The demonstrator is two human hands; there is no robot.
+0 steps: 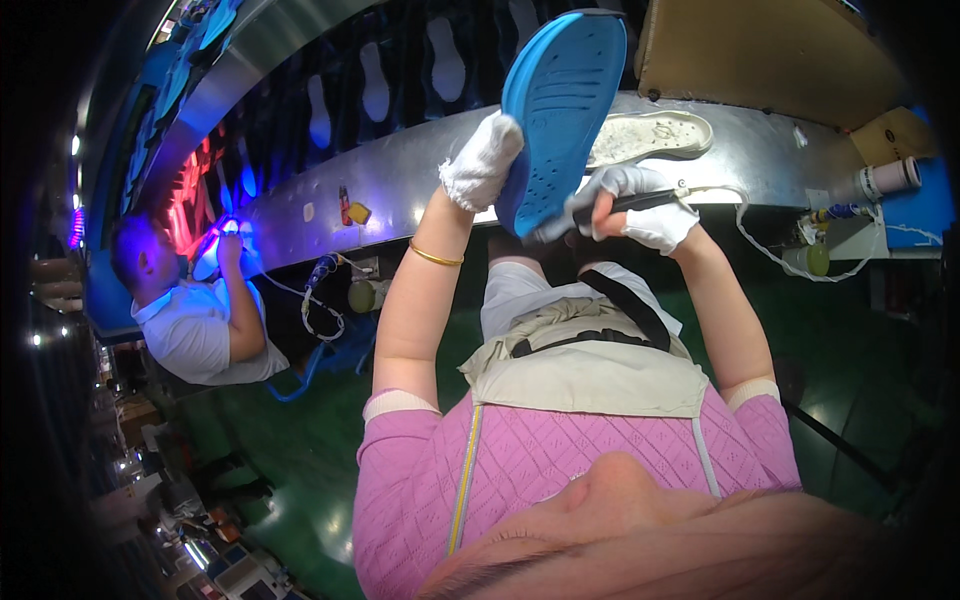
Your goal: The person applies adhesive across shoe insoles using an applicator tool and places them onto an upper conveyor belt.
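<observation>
Two gloved hands: we hold a blue shoe sole upright in front of the metal conveyor rail, tread side toward us.
Left hand: closed around the sole's lower left edge, white cotton glove, gold bangle on the wrist below.
Right hand: clenched on a dark pen-shaped tool, its tip touching the sole's lower end; a pale cord runs from it toward the right.
Handling: we judge the sole light, moulded and somewhat springy, stiff enough to stand on one edge grip; the ribbed tread should give the glove purchase, and the narrow waist looks the surest place to hold.
Behind the sole: one white sole lies flat on the rail, just beside our right hand; sole-shaped cutouts line the dark band above.
In the way: the cord hangs near a small bottle at right, and could snag, in our view.
Nearby: a co-worker in a pale shirt works at the far left under blue-violet light, well apart from us.
Below: our beige apron over a pink knitted top.
</observation>
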